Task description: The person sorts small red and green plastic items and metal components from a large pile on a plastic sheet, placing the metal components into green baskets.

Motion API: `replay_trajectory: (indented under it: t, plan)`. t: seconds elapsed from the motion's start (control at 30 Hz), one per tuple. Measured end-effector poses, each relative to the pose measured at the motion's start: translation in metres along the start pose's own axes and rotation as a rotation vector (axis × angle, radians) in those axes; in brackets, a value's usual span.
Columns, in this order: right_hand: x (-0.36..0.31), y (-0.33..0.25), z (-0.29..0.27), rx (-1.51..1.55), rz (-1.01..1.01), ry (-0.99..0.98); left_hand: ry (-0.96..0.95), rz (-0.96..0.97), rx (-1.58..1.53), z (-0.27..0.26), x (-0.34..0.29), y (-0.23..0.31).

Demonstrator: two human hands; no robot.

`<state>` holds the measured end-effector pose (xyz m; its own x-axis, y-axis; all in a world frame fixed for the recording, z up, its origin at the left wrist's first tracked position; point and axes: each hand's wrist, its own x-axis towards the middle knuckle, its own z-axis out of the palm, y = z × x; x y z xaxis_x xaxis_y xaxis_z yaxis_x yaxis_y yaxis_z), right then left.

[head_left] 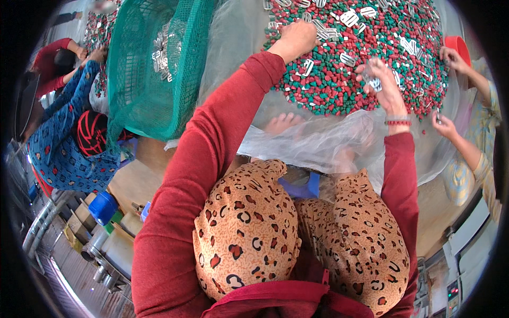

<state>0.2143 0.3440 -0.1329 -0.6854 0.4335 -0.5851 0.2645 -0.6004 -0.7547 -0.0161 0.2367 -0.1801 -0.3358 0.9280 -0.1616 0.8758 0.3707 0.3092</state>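
Observation:
A wide heap of small red and green pieces (328, 95) lies in front of me, with flat silver slotted metal buckles (347, 59) scattered through it. My left hand (297, 40) is over the heap's left part, fingers curled down beside a cluster of slotted buckles (326, 32); whatever its fingertips hold is hidden. Nearer to me, my right hand (384, 85) is raised above the heap with the palm partly up. Its fingers are bent around several shiny metal buckles (373, 82).
Left of the heap stands a green mesh basket (143, 100) with some buckles (161, 58) inside. Clear plastic sheeting (313, 148) lies under the heap. Co-workers' hands (453, 58) reach in at the right, by a red container (458, 47). Another person in blue (74, 148) works at far left.

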Motion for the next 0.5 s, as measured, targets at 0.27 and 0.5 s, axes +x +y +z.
replay_trajectory:
  t: [0.27,0.5]
  plan:
    - [0.064,0.048,-0.01,-1.533,-0.5,0.286,-0.221,-0.127,-0.871,-0.058,-0.027,-0.008]
    - [0.029,0.028,0.015,-1.063,-0.278,0.203,-0.405,0.008,-2.268,-0.071,-0.053,-0.041]
